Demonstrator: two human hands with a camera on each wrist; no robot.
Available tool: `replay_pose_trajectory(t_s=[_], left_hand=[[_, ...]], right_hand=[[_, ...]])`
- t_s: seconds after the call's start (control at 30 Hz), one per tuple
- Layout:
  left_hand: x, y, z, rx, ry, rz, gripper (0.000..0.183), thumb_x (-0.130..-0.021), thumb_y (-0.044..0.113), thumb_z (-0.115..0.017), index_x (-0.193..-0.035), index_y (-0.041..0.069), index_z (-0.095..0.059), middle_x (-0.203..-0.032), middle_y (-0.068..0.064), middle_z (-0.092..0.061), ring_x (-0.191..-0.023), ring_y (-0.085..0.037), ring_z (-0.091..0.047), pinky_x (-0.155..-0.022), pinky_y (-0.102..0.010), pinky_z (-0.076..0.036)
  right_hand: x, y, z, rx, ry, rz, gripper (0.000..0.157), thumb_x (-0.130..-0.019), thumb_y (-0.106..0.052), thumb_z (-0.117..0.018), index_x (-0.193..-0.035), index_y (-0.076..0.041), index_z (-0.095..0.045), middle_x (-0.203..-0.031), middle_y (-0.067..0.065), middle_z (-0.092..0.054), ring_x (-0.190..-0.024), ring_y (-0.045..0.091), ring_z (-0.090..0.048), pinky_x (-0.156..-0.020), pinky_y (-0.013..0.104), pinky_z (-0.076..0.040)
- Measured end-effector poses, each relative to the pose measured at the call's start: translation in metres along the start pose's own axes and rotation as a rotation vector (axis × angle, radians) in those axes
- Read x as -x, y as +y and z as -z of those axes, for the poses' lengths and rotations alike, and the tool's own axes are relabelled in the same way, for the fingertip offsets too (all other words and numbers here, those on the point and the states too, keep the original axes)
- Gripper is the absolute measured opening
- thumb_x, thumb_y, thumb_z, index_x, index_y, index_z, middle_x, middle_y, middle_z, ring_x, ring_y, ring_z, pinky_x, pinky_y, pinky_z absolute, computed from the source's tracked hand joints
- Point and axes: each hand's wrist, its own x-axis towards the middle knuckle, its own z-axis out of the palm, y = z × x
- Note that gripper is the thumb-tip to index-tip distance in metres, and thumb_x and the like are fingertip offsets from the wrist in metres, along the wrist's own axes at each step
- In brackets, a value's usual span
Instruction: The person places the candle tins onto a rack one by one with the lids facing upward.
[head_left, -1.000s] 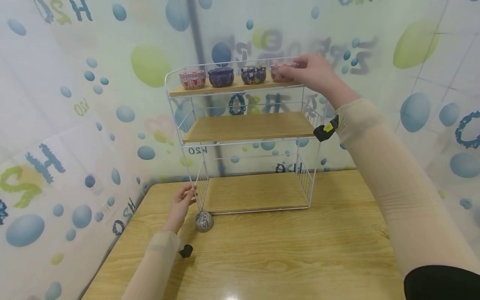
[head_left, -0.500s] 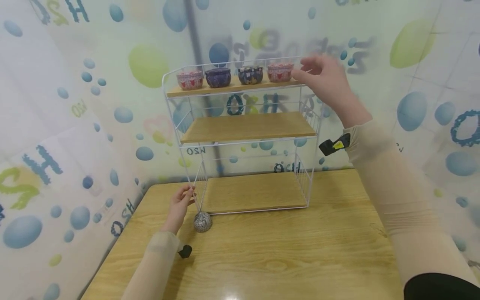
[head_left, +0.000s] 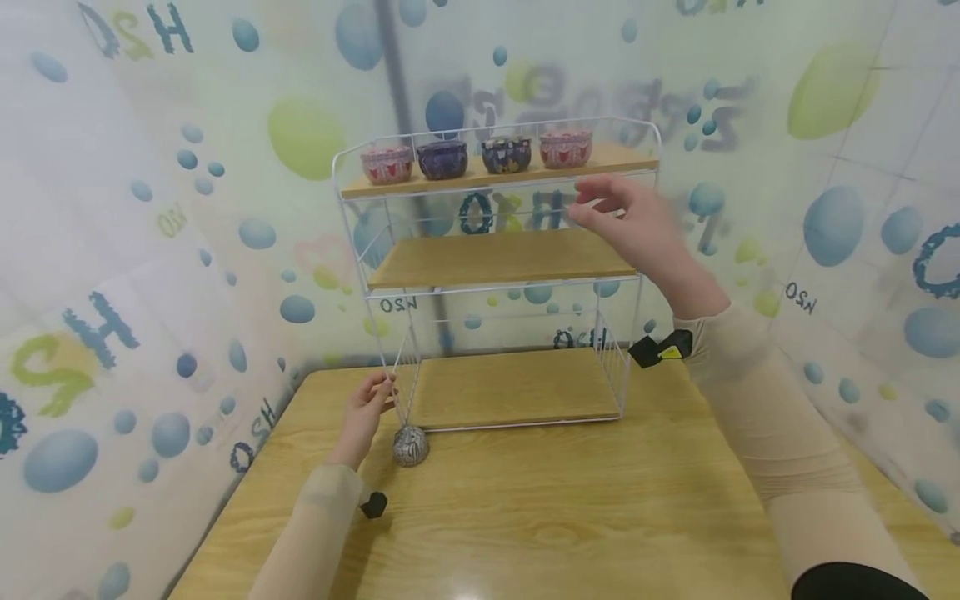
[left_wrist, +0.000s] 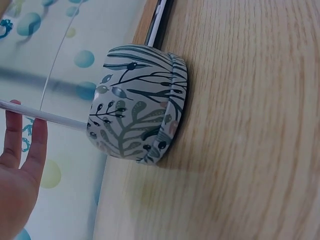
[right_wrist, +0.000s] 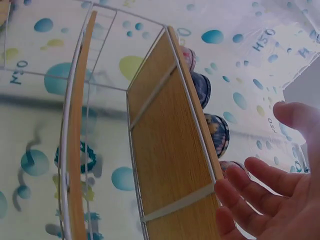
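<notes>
A white wire rack (head_left: 510, 258) with wooden shelves stands on the table. On its top shelf sit a pink-red tin (head_left: 387, 165), a purple tin (head_left: 442, 159), a dark flowered tin (head_left: 506, 155) and another pink-red tin (head_left: 566, 148), all small and bowl-shaped. My left hand (head_left: 362, 417) holds the rack's front left post low down, the fingers bent round it in the left wrist view. Just beside it, a grey leaf-patterned tin (left_wrist: 135, 102) lies rim down at the rack's foot. My right hand (head_left: 637, 229) holds nothing, fingers loosely bent, in front of the gap below the top shelf.
The light wooden table (head_left: 547, 517) extends in front of the rack. A patterned wall covering (head_left: 300, 225) with blue and green dots hangs close behind and at both sides. The rack's middle shelf (left_wrist: 145, 22) is out of the left wrist view's clear sight.
My right hand has let go of the right-hand pink-red tin, drawn back to the right and then come down below the top shelf. My left hand has stayed at the post.
</notes>
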Motion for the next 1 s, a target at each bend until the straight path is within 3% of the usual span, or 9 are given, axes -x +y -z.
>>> replay_pose_trajectory(t_s=[0.17, 0.47, 0.7, 1.0], left_hand=[[-0.006, -0.016, 0.006, -0.007, 0.023, 0.006, 0.029, -0.101, 0.012, -0.052, -0.122, -0.008, -0.053, -0.098, 0.008, -0.061, -0.097, -0.023, -0.060, -0.093, -0.051, -0.049], [-0.008, -0.021, 0.005, -0.052, 0.025, -0.034, 0.033, -0.101, 0.020, -0.055, -0.121, -0.006, -0.055, -0.105, 0.006, -0.061, -0.100, -0.026, -0.060, -0.088, -0.038, -0.053], [-0.011, -0.022, 0.003, -0.017, 0.029, -0.003, 0.025, -0.101, 0.010, -0.051, -0.119, -0.007, -0.054, -0.101, 0.009, -0.062, -0.098, -0.023, -0.059, -0.091, -0.045, -0.051], [-0.009, -0.021, 0.000, -0.034, 0.047, -0.021, 0.026, -0.100, 0.015, -0.054, -0.118, -0.004, -0.057, -0.103, 0.006, -0.062, -0.096, -0.020, -0.060, -0.085, -0.035, -0.054]], right_hand=[[0.009, 0.006, -0.016, -0.089, -0.043, 0.049, 0.048, -0.093, -0.040, -0.063, -0.133, -0.014, -0.057, -0.125, 0.004, -0.059, -0.108, 0.018, -0.055, -0.086, 0.037, -0.047], [0.026, 0.031, -0.055, -0.204, -0.124, 0.102, 0.041, -0.095, -0.026, -0.064, -0.132, -0.009, -0.057, -0.122, 0.007, -0.060, -0.104, 0.018, -0.057, -0.088, 0.035, -0.048], [0.039, 0.045, -0.097, -0.230, -0.238, 0.113, 0.039, -0.095, -0.026, -0.065, -0.129, -0.008, -0.059, -0.119, 0.007, -0.062, -0.101, 0.018, -0.058, -0.082, 0.037, -0.049], [0.055, 0.063, -0.154, -0.329, -0.321, 0.131, 0.039, -0.094, -0.020, -0.066, -0.130, -0.009, -0.057, -0.114, 0.006, -0.063, -0.098, 0.019, -0.060, -0.081, 0.039, -0.051]])
